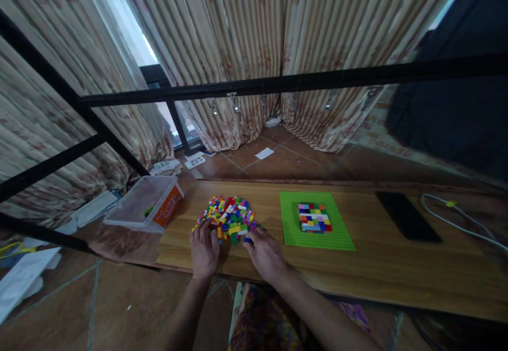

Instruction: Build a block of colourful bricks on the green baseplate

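A heap of small multicoloured toy bricks (234, 214) lies on the wooden board. At its front left edge is my left hand (204, 250), fingers bent down onto the bricks and thumb a little apart; I see nothing held in it. My right hand (266, 254) is at the heap's front right edge, with a blue brick (248, 240) pinched at its fingertips. To the right lies a green baseplate (291, 233). On it sits a low rectangular block of joined bricks (315, 217) in many colours, with a white row across its top.
A clear plastic box (137, 203) with an orange label stands left of the heap. On the board's right side are a black flat slab (407, 216) and a white cable (468, 216). A black metal rail (254, 85) crosses beyond the board, before the curtains (238, 28).
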### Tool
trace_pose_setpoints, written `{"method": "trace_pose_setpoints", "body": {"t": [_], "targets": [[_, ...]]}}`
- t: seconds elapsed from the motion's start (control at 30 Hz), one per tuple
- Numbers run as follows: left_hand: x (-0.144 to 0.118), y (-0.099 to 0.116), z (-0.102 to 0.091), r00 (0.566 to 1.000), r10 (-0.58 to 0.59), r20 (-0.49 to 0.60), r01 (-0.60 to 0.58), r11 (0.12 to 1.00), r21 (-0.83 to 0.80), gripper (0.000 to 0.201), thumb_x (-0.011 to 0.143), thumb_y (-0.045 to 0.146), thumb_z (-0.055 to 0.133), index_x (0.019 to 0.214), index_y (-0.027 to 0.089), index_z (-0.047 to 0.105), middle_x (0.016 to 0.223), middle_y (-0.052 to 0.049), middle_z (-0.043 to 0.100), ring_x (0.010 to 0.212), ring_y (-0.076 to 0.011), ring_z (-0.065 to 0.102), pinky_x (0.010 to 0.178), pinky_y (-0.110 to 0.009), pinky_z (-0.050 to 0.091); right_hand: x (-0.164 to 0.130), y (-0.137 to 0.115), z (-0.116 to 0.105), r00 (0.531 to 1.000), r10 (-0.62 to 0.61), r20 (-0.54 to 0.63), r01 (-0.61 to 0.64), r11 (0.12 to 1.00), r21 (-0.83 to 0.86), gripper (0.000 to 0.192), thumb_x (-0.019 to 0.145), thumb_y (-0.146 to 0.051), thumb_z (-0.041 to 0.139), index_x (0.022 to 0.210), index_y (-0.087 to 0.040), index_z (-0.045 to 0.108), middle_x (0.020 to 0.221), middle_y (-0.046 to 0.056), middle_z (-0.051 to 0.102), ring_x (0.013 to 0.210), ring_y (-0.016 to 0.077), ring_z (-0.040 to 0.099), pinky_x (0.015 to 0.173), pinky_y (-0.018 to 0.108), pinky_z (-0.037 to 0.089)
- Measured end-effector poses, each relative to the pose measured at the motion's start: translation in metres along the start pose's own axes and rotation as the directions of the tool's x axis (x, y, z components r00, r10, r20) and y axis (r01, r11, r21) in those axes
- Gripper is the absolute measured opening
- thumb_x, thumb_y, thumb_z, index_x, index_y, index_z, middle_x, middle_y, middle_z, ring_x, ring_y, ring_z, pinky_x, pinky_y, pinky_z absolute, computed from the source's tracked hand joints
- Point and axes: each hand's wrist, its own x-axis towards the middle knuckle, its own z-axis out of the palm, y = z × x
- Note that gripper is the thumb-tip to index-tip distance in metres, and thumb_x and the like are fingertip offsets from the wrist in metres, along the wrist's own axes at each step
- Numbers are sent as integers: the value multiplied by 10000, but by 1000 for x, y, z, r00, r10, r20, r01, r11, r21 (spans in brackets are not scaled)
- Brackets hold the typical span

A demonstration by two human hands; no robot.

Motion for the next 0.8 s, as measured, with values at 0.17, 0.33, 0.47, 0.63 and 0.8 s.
{"method": "trace_pose_setpoints", "body": {"t": [0.17, 0.33, 0.47, 0.63, 0.8], "targets": [[1, 12, -11, 990, 82, -110, -82, 997, 11, 320, 927, 309, 484, 1210, 174, 548, 1240, -154, 597, 1217, -298, 530, 1015, -507, 410, -42, 55, -38, 974, 139, -180, -75, 944, 322, 206, 933, -303, 505, 1033, -226, 667, 1006, 62, 714, 928, 197, 669, 843, 336, 523], [6, 96, -4, 981, 187, -57, -194, 965, -174, 422, 904, 260, 533, 1318, 201, 481, 1319, -139, 557, 1270, -276, 490, 1070, -495, 378, -74, 142, -89, 809, 466, -358, -242, 819, 520, 380, 858, -478, 590, 1121, -211, 652, 1105, 108, 715, 999, 251, 668, 892, 423, 518], [16, 183, 44, 888, 313, 338, -160, 897, -412, 611, 887, 384, 570, 1427, 188, 363, 1451, -144, 438, 1367, -261, 393, 1113, -455, 375, -74, 179, -112, 679, 630, -377, -265, 690, 674, 495, 786, -521, 660, 1153, -190, 634, 981, 92, 726, 816, 210, 667, 722, 358, 545], [30, 224, 113, 713, 478, 513, -237, 853, -464, 988, 622, 479, 810, 1444, 178, 352, 1484, -156, 389, 1369, -348, 351, 1135, -539, 320, -79, 181, -112, 618, 706, -346, -245, 591, 768, 545, 726, -534, 713, 1154, -203, 642, 887, 48, 711, 742, 163, 631, 663, 296, 522], [33, 211, 125, 680, 527, 510, -267, 825, -498, 860, 676, 417, 773, 1416, 175, 406, 1375, -123, 489, 1289, -308, 413, 1122, -493, 347, -95, 178, -117, 570, 770, -286, -316, 527, 789, 549, 685, -556, 732, 1093, -193, 675, 884, 50, 714, 730, 162, 631, 646, 288, 529]]}}
